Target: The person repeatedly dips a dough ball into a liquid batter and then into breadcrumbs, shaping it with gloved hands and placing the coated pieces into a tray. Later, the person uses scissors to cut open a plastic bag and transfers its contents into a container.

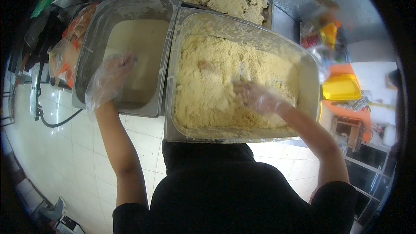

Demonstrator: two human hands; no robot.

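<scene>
Tiled floor [76, 151] is showing below. Left hand [115, 73] is hanging over liquid [143, 39] in the left tub [143, 112]; right hand [255, 96] is touching flour [203, 104] in the right tub [310, 89]. Blur and gloves [96, 93] are hiding whether fingers are gripping: cannot tell. Liquid straying across could be clumping flour; brisk stirring could be spilling it.

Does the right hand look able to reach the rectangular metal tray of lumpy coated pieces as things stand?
Probably yes: the metal tray is uncovered, with only pale yellow powder and the large metal tub's far rim between it and the right hand.
</scene>
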